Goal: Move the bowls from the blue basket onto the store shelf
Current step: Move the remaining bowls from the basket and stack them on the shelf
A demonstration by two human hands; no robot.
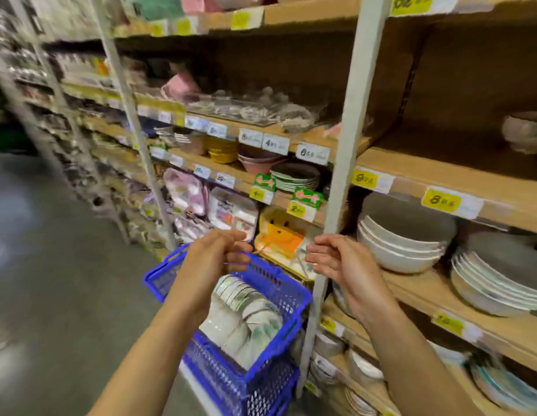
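Observation:
A blue plastic basket (283, 291) hangs low in front of me, beside the shelf's grey upright post (339, 175). Inside it, several white bowls (246, 316) with a pale green pattern lie stacked on their sides. My left hand (214, 259) is above the basket, its fingers curled round the thin blue basket handle (241, 253). To the right, close to the post, my right hand (333, 259) is raised with its fingers loosely bent and nothing in it. The wooden store shelf (417, 178) runs along the right.
Stacks of large white bowls (399, 244) and plates (495, 283) fill the shelf level to the right of the post. One white bowl (525, 130) sits on the level above. Left of the post are packaged dishes and price tags. Grey floor (51, 250) lies to the left.

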